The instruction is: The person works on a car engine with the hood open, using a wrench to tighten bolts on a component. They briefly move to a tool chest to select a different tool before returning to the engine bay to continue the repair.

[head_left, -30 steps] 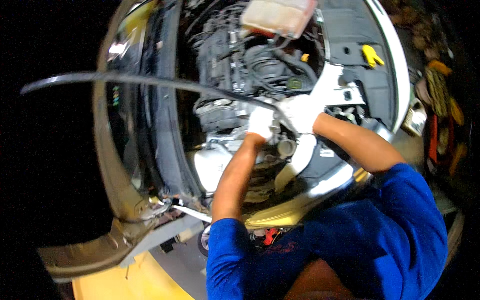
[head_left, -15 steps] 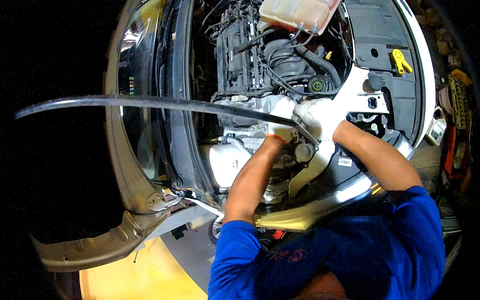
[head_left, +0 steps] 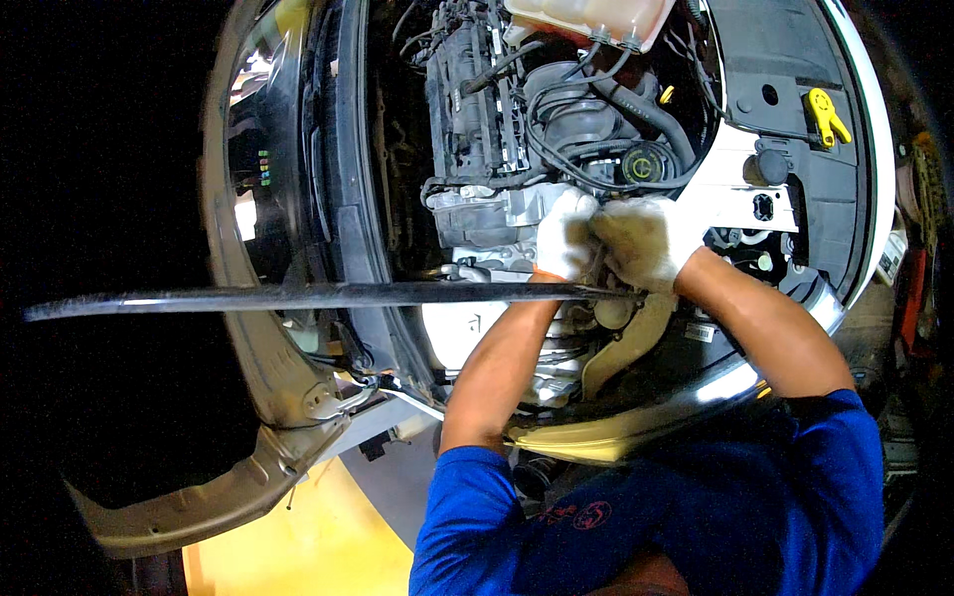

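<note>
Both my hands wear white work gloves and meet over the front of a car's engine. My left hand [head_left: 566, 235] is closed, thumb side up, beside the grey metal engine housing [head_left: 487, 217]. My right hand [head_left: 648, 241], its glove stained dark, curls in from the right with fingertips bent down and hidden. Whatever the two hands grip between them is out of sight. A long dark rod [head_left: 298, 296] crosses the view from the left, passing over my left forearm near the wrist. Its thin end lies just below my right hand, near a round metal part [head_left: 614, 313].
A translucent coolant tank [head_left: 596, 18] with hoses is at the top, above a black cap with a yellow mark [head_left: 642, 165]. At the right is a yellow clamp-like piece [head_left: 827, 117]. The car's windscreen edge and raised hood [head_left: 288, 467] lie left; the headlight [head_left: 586, 437] is nearest me.
Across the view, the rod's middle has dropped nearer to me and looks straighter. My hands stay together at the same spot, the left more upright. The view has shifted slightly.
</note>
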Action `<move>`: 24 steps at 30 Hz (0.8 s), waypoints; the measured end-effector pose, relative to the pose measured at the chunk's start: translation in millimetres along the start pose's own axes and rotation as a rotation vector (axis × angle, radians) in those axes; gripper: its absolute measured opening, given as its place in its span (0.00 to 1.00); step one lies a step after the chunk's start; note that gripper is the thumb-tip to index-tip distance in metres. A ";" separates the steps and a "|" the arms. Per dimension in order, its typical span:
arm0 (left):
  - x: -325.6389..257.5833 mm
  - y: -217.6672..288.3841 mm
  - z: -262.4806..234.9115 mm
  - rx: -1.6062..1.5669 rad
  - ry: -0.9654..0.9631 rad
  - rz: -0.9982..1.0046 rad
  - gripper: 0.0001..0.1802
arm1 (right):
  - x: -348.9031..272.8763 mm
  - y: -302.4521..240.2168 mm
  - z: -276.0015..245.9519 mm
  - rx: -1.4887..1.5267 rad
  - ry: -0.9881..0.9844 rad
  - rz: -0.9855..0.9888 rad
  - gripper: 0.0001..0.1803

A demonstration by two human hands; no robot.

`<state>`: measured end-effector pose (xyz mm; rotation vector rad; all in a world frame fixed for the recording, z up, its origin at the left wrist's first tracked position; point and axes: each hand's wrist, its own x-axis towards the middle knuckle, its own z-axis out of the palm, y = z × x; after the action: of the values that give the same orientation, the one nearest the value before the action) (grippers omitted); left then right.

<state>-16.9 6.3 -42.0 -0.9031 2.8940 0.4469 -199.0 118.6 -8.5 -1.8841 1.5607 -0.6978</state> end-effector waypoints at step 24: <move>-2.7 13.5 -12.7 -0.026 0.125 0.142 0.15 | -4.1 0.4 3.9 -0.053 0.250 -0.124 0.10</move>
<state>-22.1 14.6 -26.0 -0.7574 3.0865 0.4555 -197.1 123.0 -11.6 -2.0079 1.6369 -0.9877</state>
